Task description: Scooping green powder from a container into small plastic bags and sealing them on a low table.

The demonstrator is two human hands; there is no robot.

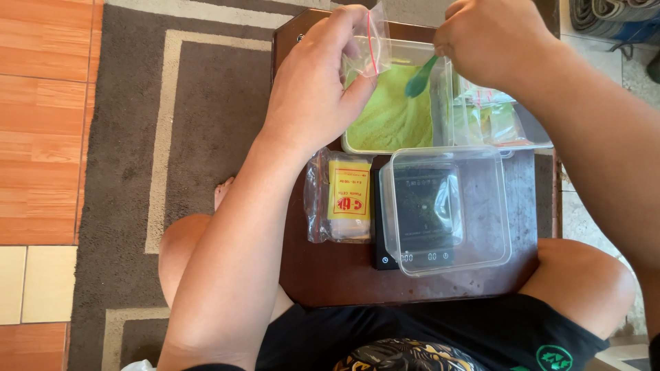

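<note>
Left hand [316,82] pinches open a small clear bag [368,38], seemingly empty, at 12 o'clock over the green powder tub [392,117]. Right hand [488,41] grips a green spoon [421,77] dipped in powder. Empty container [481,213] sits on scale [385,237].

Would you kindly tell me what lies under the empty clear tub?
The clear tub sits on a black scale; its platform and front display show through. The table beneath the scale is hidden.
</note>
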